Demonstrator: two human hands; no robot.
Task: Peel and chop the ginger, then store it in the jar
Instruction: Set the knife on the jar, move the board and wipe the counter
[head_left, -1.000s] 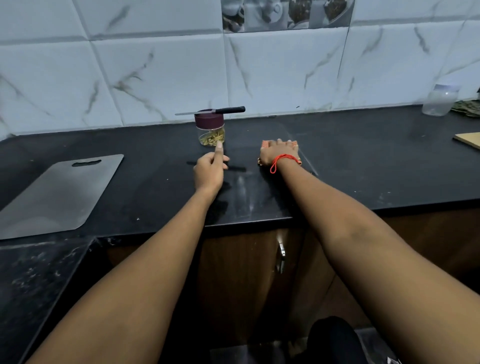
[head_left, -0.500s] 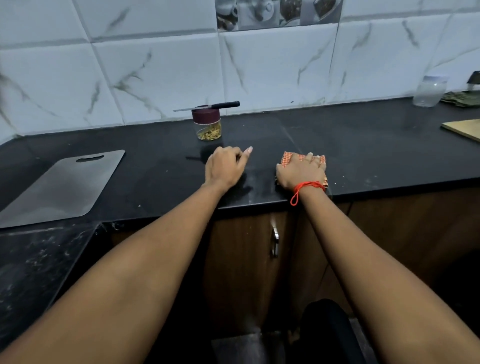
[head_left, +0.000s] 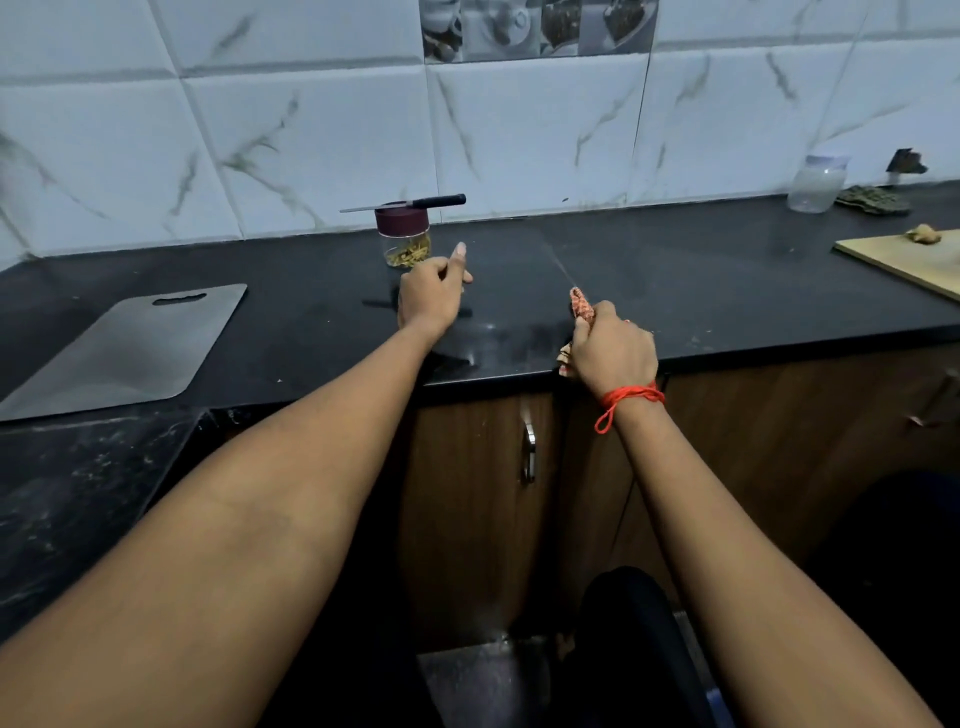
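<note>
Head view — A: Locate the jar and its contents.
B: Jar (head_left: 402, 244) stands upright on the black counter (head_left: 727, 270), close to the tiled wall, with its maroon lid fitted. Yellowish chopped ginger (head_left: 408, 254) lies in its lower half. A knife (head_left: 410, 203) rests flat across the lid, handle to the jar's right.
A: Left hand?
B: Left hand (head_left: 431, 293) sits just in front of the jar, knuckles up and fingers curled in. One finger is stretched out, its tip just right of the jar. Nothing is visible in its grasp.
A: Right hand?
B: Right hand (head_left: 613, 353) is to the right of the jar, nearer the counter's front edge. It is closed round a bunched orange-checked cloth (head_left: 581, 306), and cloth ends protrude above and below the fist. A red thread (head_left: 628, 400) circles the wrist.
A: Other items?
B: Steel board (head_left: 119, 348) — flat on the counter, well left of the jar. Wooden board (head_left: 914, 260) lies far right of the jar and carries one knobbly ginger piece (head_left: 923, 234). A second clear container (head_left: 816, 184) stands by the wall, also far right.
</note>
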